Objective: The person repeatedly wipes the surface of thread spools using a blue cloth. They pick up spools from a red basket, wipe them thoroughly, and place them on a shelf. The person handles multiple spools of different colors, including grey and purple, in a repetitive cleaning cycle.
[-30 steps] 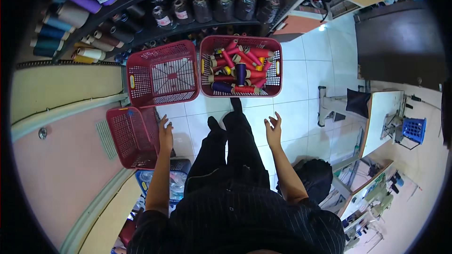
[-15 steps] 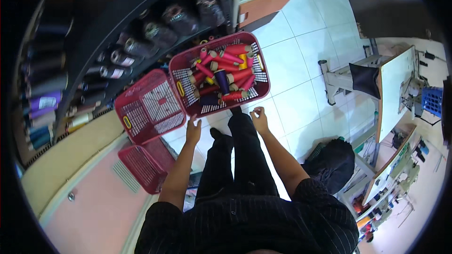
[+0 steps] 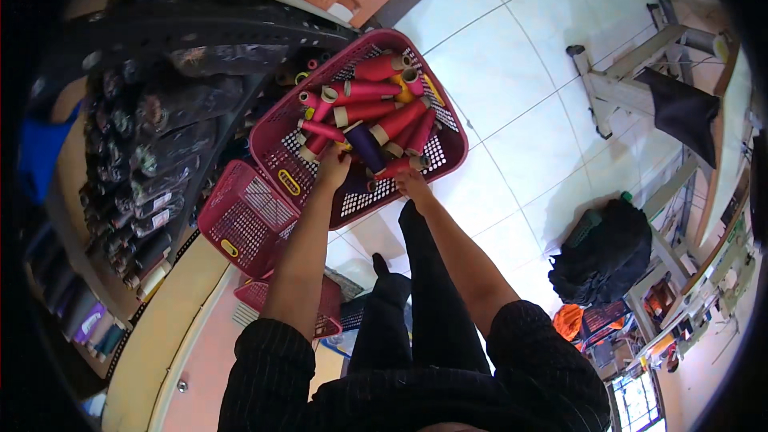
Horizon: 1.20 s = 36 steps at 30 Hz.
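A dark red plastic basket [image 3: 460,144] holds several thread cones, mostly red and pink, with a few yellow ones. A dark purple thread cone [image 3: 364,148] lies tilted on top, near the basket's near side. My left hand [image 3: 334,170] reaches over the near left rim, fingers stretched beside the purple cone; their tips are partly hidden among the spools. At the near rim, my right hand [image 3: 411,182] has its fingers loosely bent against a red thread cone [image 3: 398,167]. No grip shows in either hand, and nothing is lifted.
A second red basket [image 3: 244,220] adjoins the first on the left, with another basket [image 3: 330,304] below it. Shelves of wrapped dark cones [image 3: 172,128] stand at left. On the right are a table leg frame [image 3: 596,96] and a black bundle [image 3: 608,252] on the tiled floor.
Both hands have moved forward from in front of the basket to the cones inside it. My view has shifted closer to the basket and turned.
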### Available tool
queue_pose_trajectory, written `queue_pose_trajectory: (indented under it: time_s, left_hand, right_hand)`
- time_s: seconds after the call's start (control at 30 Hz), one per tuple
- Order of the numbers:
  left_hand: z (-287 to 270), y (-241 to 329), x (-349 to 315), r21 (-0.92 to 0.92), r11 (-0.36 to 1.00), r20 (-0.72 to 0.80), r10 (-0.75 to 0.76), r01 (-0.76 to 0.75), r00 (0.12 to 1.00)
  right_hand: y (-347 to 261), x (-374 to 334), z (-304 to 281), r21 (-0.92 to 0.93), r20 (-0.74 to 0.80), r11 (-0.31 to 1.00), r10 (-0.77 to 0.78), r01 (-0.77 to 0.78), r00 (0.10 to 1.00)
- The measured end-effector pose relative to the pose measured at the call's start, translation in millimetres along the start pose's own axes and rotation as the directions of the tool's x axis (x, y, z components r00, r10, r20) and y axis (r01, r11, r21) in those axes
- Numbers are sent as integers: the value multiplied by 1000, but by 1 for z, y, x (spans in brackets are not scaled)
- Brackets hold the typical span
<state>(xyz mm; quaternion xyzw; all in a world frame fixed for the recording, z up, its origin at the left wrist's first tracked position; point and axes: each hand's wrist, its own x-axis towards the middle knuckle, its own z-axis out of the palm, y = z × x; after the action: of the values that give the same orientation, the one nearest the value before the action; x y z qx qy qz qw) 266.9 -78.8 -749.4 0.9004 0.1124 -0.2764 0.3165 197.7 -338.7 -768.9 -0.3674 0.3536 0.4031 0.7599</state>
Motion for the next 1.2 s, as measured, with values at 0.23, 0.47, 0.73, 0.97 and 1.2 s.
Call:
queue_pose_trajectory:
  time_s: [0.23, 0.47, 0.73, 0.97, 1.2]
  left_hand:
    - [23, 17, 62, 242, 968, 124, 40, -69, 991]
    - [47, -48, 63, -27, 998, -1, 53, -53, 999]
    - [-11, 33, 15, -649, 631, 263, -338, 425, 904]
    - [-85, 97, -41, -988, -156, 31, -335, -23, 942]
    - [-89, 150, -71, -967, -228, -9, -411, -112, 912]
  right_hand:
    - [33, 64, -14, 67, -172, 928, 374, -368, 911]
    - [26, 61, 18, 298, -91, 912, 321, -282, 943]
    - [20, 65, -23, 255, -544, 852, -264, 457, 797]
    - [53, 62, 40, -991, -136, 15, -125, -136, 983]
    - [103, 97, 80, -923, -369, 4, -297, -386, 881]
